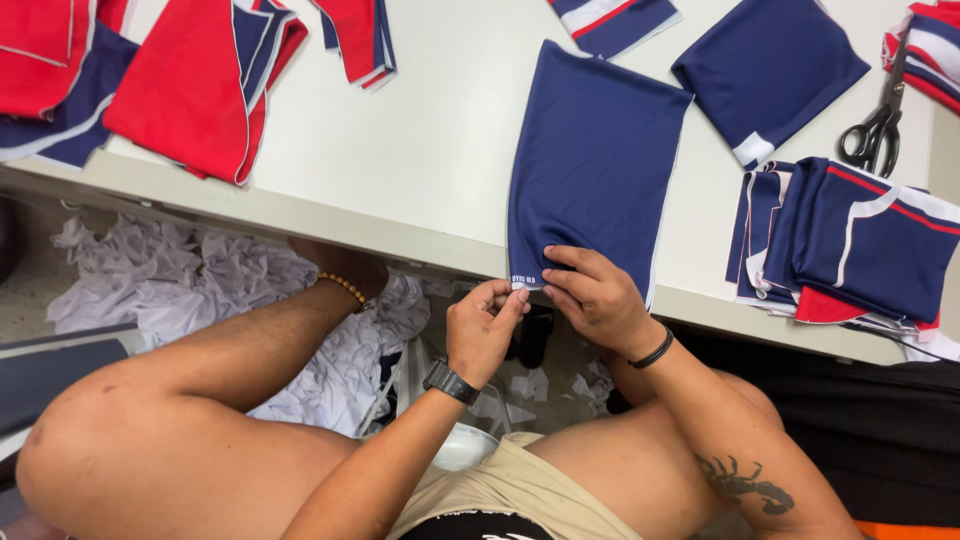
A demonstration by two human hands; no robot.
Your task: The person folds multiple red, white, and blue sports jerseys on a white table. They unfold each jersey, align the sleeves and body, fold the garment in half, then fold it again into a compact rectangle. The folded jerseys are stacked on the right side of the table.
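A navy blue fabric piece (595,160) lies flat on the white table (420,150), and its lower edge hangs over the table's front edge. My left hand (483,328), with a black watch on its wrist, pinches the piece's lower left corner, where a small white tag sits. Right beside it, my right hand (598,300), with a black wristband, grips the same lower edge, fingers on top of the cloth. The two hands almost touch.
Black scissors (872,132) lie at the far right beside a stack of navy, red and white pieces (850,245). Another navy piece (770,65) lies at the back. Red and navy pieces (195,85) cover the left. White scraps (210,285) are heaped on the floor.
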